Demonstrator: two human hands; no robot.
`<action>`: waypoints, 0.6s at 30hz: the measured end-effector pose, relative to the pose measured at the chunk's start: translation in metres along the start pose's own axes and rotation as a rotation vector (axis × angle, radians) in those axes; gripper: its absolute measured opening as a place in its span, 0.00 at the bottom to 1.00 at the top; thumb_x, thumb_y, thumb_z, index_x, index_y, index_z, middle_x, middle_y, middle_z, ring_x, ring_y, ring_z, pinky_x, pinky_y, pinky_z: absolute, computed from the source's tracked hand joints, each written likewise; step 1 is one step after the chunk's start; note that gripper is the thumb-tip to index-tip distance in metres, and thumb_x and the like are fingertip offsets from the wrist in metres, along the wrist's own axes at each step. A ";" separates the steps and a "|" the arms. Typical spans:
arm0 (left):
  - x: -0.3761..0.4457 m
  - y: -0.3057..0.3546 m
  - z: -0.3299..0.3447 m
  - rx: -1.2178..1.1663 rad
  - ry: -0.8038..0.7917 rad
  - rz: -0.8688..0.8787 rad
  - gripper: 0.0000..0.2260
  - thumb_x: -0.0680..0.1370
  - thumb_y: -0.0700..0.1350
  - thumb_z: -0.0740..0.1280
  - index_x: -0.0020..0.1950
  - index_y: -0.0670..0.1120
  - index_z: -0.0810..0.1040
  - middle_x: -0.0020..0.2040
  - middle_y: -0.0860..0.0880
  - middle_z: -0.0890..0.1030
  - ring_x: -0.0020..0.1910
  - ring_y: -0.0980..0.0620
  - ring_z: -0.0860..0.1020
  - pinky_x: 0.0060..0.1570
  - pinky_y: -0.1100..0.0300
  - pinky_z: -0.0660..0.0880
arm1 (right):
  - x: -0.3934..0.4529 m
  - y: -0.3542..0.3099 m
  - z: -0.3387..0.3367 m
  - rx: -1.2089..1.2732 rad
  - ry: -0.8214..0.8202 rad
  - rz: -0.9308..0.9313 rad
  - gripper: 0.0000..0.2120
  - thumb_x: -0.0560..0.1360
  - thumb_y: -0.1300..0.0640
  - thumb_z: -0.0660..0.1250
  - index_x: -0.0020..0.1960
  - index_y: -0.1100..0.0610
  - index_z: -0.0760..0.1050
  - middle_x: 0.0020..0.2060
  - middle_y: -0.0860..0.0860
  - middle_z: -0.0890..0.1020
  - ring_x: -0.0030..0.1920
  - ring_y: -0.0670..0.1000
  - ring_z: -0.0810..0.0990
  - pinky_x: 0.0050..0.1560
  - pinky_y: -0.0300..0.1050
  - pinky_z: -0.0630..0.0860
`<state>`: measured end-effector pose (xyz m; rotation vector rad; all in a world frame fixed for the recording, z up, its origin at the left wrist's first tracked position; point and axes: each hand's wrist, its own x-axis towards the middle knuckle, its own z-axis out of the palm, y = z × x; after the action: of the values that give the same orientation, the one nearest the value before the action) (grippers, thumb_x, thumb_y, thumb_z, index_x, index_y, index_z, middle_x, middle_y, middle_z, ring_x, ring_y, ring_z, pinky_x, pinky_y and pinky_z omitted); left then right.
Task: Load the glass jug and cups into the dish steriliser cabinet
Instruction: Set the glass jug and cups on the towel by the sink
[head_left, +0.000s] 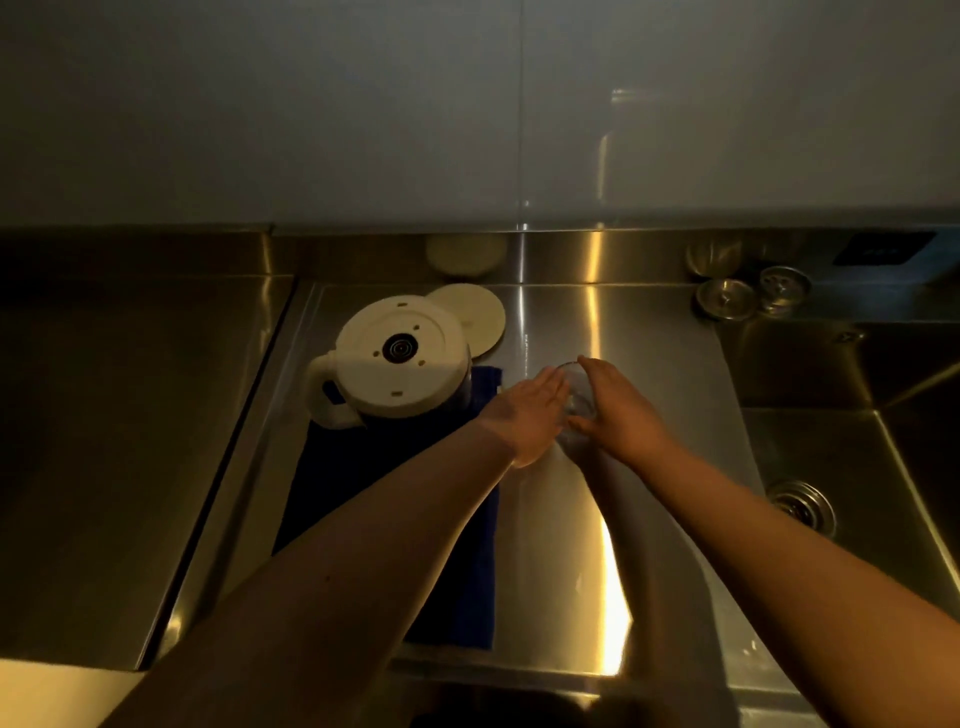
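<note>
The upturned jug (400, 364) and round lid (470, 318) crowd the upper left; the steel desk (649, 338) right of the hands lies open to the sink (852, 467).
</note>
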<state>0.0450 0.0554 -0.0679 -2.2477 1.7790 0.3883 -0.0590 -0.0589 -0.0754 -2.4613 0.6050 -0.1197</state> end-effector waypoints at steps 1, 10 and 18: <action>0.005 -0.005 -0.003 -0.001 -0.006 0.006 0.26 0.82 0.46 0.51 0.76 0.38 0.45 0.77 0.40 0.45 0.76 0.44 0.44 0.74 0.50 0.47 | 0.008 0.000 -0.002 -0.003 -0.003 0.012 0.40 0.69 0.54 0.74 0.74 0.59 0.57 0.71 0.57 0.64 0.69 0.55 0.66 0.65 0.42 0.61; 0.050 -0.049 -0.041 -0.067 -0.099 -0.017 0.26 0.83 0.48 0.50 0.76 0.39 0.43 0.77 0.42 0.43 0.76 0.46 0.42 0.73 0.52 0.47 | 0.072 -0.008 -0.009 -0.005 0.003 0.084 0.41 0.68 0.56 0.74 0.74 0.61 0.57 0.70 0.58 0.64 0.69 0.56 0.66 0.64 0.43 0.63; 0.063 -0.130 -0.099 -0.154 0.194 0.130 0.22 0.81 0.46 0.59 0.74 0.45 0.62 0.72 0.45 0.65 0.70 0.48 0.64 0.66 0.57 0.62 | 0.107 -0.017 0.001 0.009 0.017 0.102 0.42 0.67 0.55 0.75 0.74 0.60 0.58 0.69 0.57 0.65 0.68 0.55 0.66 0.64 0.41 0.63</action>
<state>0.1906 -0.0072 0.0059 -2.3512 2.0658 0.3528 0.0430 -0.0942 -0.0723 -2.4180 0.7342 -0.1028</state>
